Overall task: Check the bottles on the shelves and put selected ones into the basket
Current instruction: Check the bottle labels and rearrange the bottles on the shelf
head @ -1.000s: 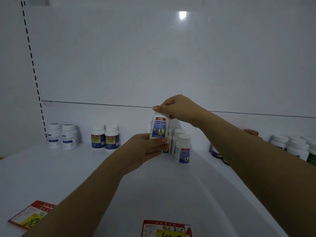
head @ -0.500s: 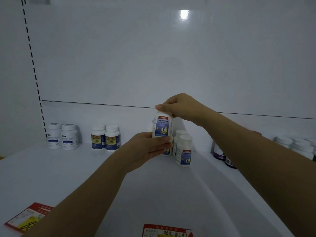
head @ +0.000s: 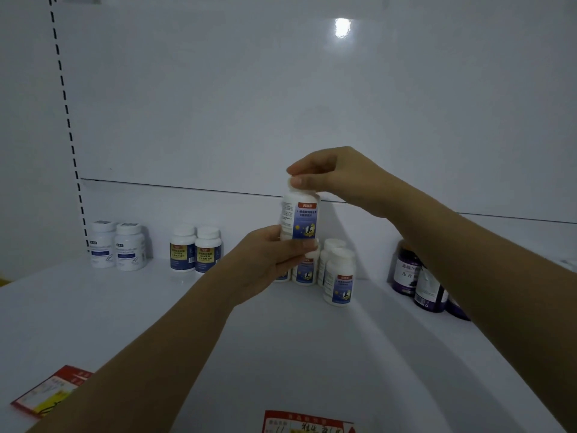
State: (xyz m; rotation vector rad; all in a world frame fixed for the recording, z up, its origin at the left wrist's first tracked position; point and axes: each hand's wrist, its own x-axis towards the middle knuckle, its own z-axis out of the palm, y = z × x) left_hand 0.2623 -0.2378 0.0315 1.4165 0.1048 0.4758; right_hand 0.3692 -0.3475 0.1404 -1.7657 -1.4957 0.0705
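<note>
**White bottle with blue label, held upright in two hands**

Item: white bottle (head: 299, 218), blue label with a red tab at the top, upright and lifted clear of the white shelf (head: 93, 307).

Left hand (head: 268, 260): wraps the base of the bottle from the left, its thumb lying across the front just under the label.

Right hand (head: 327, 176): above the bottle, thumb and fingertips pinching the white cap.

Matching bottles (head: 339, 278): a small cluster standing on the shelf directly below and behind the bottle, partly hidden by the left hand.

Yellow-and-blue labelled pair (head: 195, 249): standing side by side on the shelf, below and left of the bottle.

Pale-labelled white pair (head: 118, 245): farther left of the bottle, beyond that pair, near the slotted upright.

Dark purple bottles (head: 413, 275): below and right of the bottle, partly covered by the right forearm.

Red price tags: one (head: 50, 392) far below and left of the bottle, one (head: 307, 423) straight below it at the frame's edge; the writing is not legible.
</note>
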